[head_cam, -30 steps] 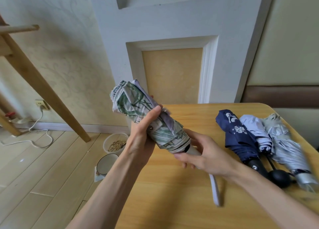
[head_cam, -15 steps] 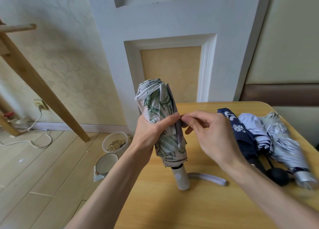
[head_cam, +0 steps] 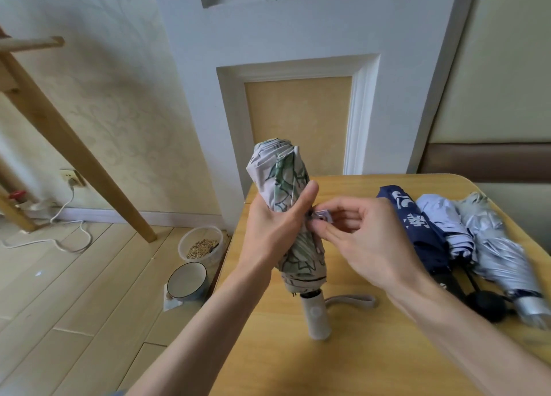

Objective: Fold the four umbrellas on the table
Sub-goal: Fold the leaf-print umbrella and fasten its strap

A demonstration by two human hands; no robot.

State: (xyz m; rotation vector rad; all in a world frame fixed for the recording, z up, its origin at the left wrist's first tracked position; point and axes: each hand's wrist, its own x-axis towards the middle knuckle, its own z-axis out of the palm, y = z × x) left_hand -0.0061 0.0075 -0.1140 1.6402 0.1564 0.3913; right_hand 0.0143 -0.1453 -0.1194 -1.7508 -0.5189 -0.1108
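Observation:
A folded white umbrella with green leaf print point(head_cam: 281, 175) stands upright, its pale handle point(head_cam: 317, 318) resting on the wooden table point(head_cam: 343, 363). My left hand point(head_cam: 277, 225) grips its rolled canopy around the middle. My right hand point(head_cam: 360, 234) pinches the umbrella's closing strap with a metal snap point(head_cam: 322, 216) against the canopy. At the table's right lie three folded umbrellas side by side: a navy one point(head_cam: 417, 231), a light blue one point(head_cam: 447, 225) and a silver one point(head_cam: 501, 252).
The umbrella's wrist loop point(head_cam: 351, 300) lies on the table beside the handle. On the floor left of the table stand a clear tub of grain point(head_cam: 202, 243) and an enamel bowl point(head_cam: 186, 280). A slanted wooden leg point(head_cam: 74, 145) and a white cable point(head_cam: 59, 234) are further left.
The leaf-print umbrella went from tilted in the air to upright on its handle. My right hand left the handle and took the strap at the canopy.

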